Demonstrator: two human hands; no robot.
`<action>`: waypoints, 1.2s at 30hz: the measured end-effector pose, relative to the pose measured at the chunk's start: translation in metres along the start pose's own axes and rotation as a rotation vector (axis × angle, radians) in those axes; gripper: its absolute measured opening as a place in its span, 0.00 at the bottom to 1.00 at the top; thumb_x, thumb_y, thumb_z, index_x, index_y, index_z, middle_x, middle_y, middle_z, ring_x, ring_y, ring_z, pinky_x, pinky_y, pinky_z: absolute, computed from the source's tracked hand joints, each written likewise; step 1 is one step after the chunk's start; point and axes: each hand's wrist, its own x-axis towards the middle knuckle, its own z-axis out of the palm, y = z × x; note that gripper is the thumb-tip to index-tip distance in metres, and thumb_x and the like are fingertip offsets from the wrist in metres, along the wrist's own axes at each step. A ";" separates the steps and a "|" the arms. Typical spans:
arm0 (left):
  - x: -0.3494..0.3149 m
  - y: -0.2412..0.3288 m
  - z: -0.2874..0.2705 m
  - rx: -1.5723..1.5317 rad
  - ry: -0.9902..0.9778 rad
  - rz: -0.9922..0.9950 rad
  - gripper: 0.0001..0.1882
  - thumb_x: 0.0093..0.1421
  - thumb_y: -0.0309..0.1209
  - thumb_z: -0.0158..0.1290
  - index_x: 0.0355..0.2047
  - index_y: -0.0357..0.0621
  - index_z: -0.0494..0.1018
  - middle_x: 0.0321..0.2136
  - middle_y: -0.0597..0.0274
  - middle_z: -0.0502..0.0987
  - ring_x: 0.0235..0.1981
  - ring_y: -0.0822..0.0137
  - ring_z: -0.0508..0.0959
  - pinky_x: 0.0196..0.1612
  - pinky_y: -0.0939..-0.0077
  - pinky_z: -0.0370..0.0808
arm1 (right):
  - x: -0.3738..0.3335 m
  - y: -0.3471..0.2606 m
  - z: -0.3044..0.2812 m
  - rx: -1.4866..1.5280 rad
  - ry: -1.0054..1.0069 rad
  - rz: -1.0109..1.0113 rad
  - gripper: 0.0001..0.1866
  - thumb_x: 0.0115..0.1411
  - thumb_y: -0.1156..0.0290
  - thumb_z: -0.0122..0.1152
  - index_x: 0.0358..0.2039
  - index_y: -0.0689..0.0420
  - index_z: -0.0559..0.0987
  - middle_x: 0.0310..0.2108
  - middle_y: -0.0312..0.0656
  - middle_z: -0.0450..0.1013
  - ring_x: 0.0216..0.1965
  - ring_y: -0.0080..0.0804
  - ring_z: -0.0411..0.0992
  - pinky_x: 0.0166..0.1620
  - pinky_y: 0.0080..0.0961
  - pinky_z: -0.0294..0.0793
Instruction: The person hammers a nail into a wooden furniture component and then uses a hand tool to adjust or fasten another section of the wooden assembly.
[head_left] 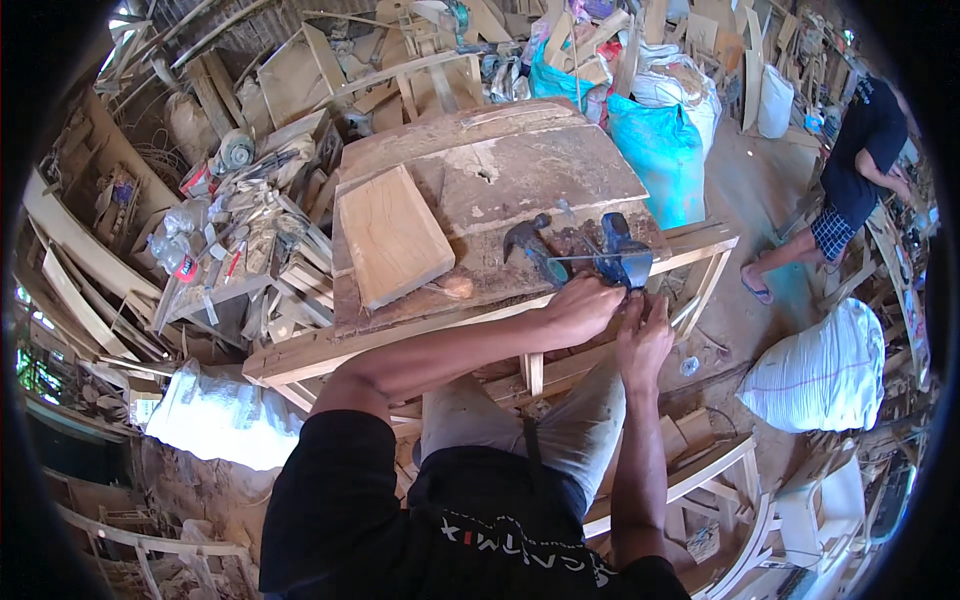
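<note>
A blue metal vise [625, 252] stands at the right front edge of the worn wooden workbench [480, 190]. Both my hands are together just below its jaws. My left hand [586, 308] reaches across from the left with fingers curled in; whatever they close on is hidden. Beside it, my right hand [646, 340] comes up from below, its fingers pinched on something too small to make out. A thin straight rod [585, 258] runs sideways across the vise. To its left lies a claw hammer [538, 252] with a dark head.
A thick pale wood board [395, 235] rests on the bench's left half. Blue sacks [660, 150] stand behind its right side, and a white sack [820, 370] lies on the floor at right. Another person [860, 160] is at far right. Scrap wood [260, 220] piles up left.
</note>
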 end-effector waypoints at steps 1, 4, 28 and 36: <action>-0.004 -0.004 -0.008 -0.036 -0.016 0.009 0.06 0.60 0.22 0.56 0.38 0.33 0.77 0.38 0.36 0.82 0.39 0.41 0.84 0.41 0.47 0.81 | -0.001 -0.011 -0.002 0.050 -0.029 0.017 0.11 0.74 0.67 0.59 0.42 0.64 0.77 0.29 0.55 0.79 0.29 0.54 0.79 0.35 0.48 0.75; -0.039 -0.018 -0.027 -0.089 -0.038 0.044 0.05 0.68 0.24 0.54 0.38 0.35 0.78 0.37 0.38 0.83 0.38 0.45 0.86 0.35 0.51 0.83 | -0.011 -0.046 -0.015 0.221 0.029 0.011 0.09 0.72 0.70 0.61 0.46 0.62 0.77 0.40 0.55 0.78 0.38 0.53 0.79 0.42 0.47 0.76; 0.034 -0.157 -0.166 -0.724 0.455 -0.297 0.11 0.72 0.28 0.59 0.51 0.35 0.79 0.48 0.48 0.83 0.48 0.58 0.86 0.53 0.63 0.86 | -0.119 -0.033 -0.037 0.452 -0.564 0.032 0.25 0.73 0.55 0.62 0.53 0.66 0.70 0.32 0.50 0.79 0.27 0.42 0.80 0.31 0.38 0.81; 0.057 -0.014 -0.103 -0.727 0.135 0.239 0.12 0.74 0.29 0.54 0.54 0.40 0.80 0.45 0.51 0.86 0.46 0.62 0.88 0.47 0.70 0.87 | -0.127 -0.020 -0.141 1.431 -0.635 0.683 0.26 0.75 0.52 0.59 0.60 0.63 0.73 0.33 0.36 0.74 0.28 0.21 0.70 0.31 0.21 0.71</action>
